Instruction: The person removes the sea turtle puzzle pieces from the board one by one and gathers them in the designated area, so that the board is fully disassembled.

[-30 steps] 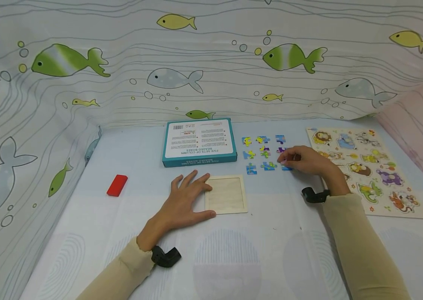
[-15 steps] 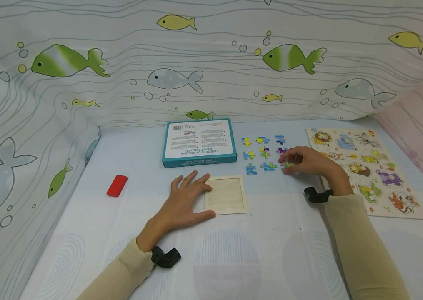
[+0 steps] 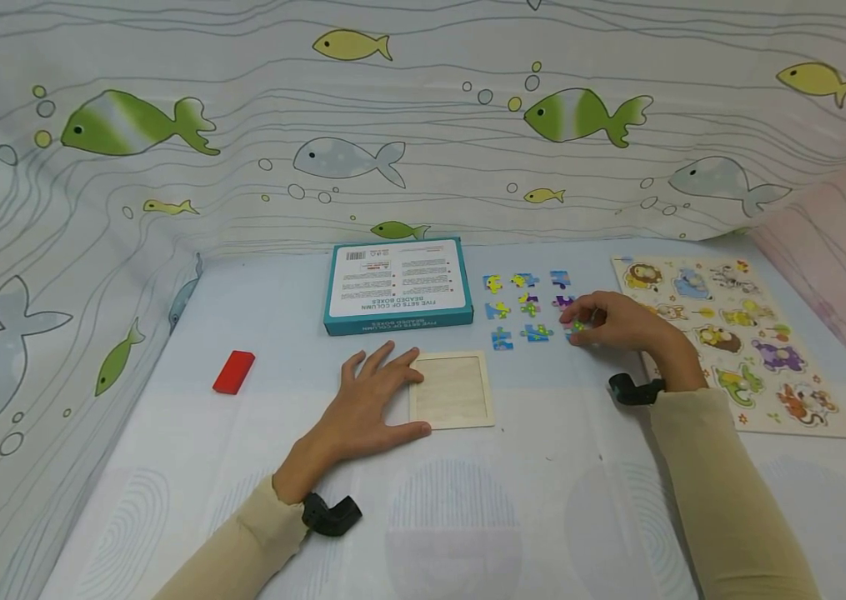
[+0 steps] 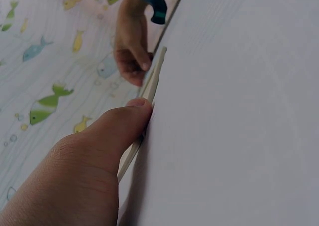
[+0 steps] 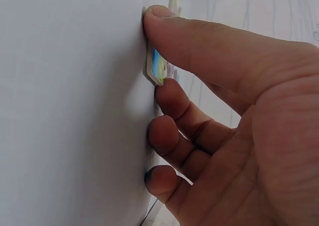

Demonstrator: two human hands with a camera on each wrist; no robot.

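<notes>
My left hand lies spread at the left side of a small square wooden puzzle tray. Its thumb and index fingertip touch the tray's rim; in the left wrist view the thumb rests along that edge. On the right, my right hand bends over the front right corner of a group of jigsaw pieces laid out in rows. Thumb and fingers hold one blue and green jigsaw piece by its edges, close to the table, partly hidden by the hand.
Behind the tray lies a teal and white box. A red block sits at the left. Under and beyond my right forearm is an animal picture board. Fish-patterned cloth rises at the back and sides.
My right hand has shifted slightly right, and more of the corner jigsaw piece now shows green between its fingers. The left hand and the tray have stayed put.
</notes>
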